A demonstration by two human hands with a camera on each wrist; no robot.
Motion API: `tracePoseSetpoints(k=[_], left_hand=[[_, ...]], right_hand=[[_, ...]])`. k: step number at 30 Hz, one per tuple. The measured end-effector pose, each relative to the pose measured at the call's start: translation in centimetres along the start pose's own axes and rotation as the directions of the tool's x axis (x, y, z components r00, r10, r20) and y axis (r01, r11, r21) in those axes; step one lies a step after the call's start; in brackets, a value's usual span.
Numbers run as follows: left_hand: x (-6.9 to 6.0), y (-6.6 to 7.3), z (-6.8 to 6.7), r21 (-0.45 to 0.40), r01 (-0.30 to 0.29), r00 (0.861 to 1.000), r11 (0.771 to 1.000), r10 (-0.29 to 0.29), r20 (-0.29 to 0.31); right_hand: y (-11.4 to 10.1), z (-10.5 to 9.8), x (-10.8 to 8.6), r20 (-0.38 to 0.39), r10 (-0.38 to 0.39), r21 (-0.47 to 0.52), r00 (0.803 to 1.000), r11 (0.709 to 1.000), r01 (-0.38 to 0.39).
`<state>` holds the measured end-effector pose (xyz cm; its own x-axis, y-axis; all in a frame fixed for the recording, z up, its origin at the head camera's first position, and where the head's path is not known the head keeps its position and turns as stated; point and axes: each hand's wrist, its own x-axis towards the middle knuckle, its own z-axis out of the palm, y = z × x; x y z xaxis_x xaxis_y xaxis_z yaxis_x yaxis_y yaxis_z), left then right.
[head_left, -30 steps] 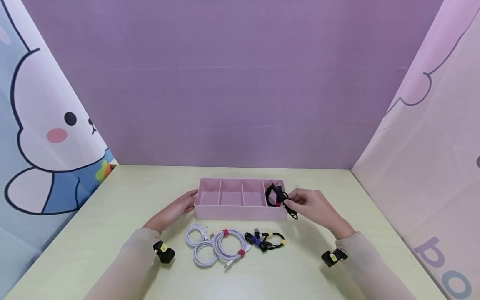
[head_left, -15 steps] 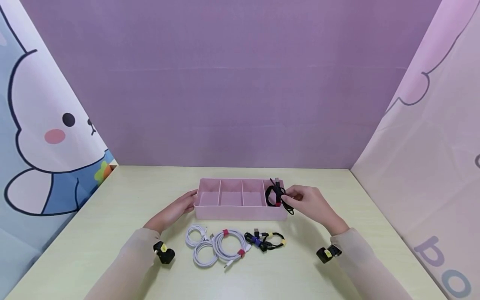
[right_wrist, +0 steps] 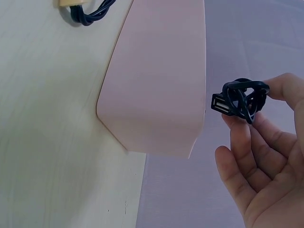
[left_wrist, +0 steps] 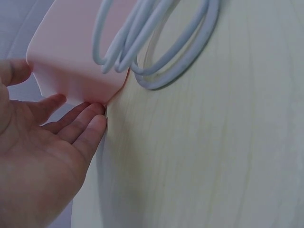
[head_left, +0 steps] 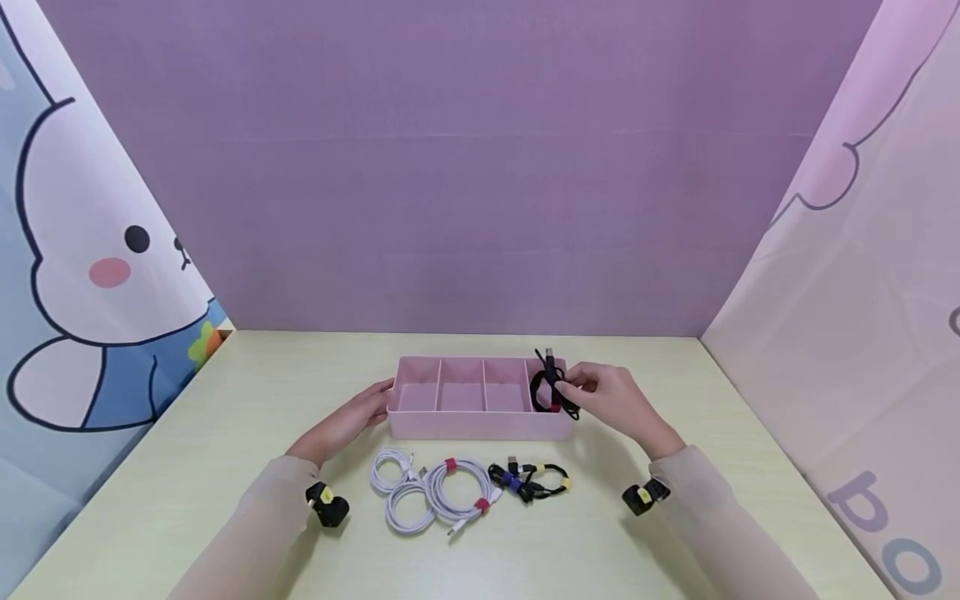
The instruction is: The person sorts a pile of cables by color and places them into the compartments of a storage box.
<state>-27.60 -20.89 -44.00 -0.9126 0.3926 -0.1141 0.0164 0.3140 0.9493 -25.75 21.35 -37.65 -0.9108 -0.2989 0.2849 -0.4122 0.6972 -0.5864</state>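
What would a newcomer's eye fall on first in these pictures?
Probably the large cartoon figure at the head view's left, then the pink divided box on the pale table. The right hand holds a dark cable bundle at the box's right end. Nearer than the box lie coiled white cables, with dark cables to their right.

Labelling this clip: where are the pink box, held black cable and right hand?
Pink box [head_left: 480, 426], head view: front wall.
Held black cable [right_wrist: 232, 100], right wrist view: strands beside plug.
Right hand [head_left: 615, 402], head view: its middle.
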Motion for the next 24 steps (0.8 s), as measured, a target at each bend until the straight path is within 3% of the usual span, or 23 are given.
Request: tracePoseSetpoints(k=[24], left_hand=[[-0.1, -0.1, 0.0, 0.0, -0.005, 1.0, 1.0, 0.005, 0.004]], right_hand=[[0.2, 1.1, 1.2, -0.016, 0.044, 0.015, 0.999, 0.999, -0.044]])
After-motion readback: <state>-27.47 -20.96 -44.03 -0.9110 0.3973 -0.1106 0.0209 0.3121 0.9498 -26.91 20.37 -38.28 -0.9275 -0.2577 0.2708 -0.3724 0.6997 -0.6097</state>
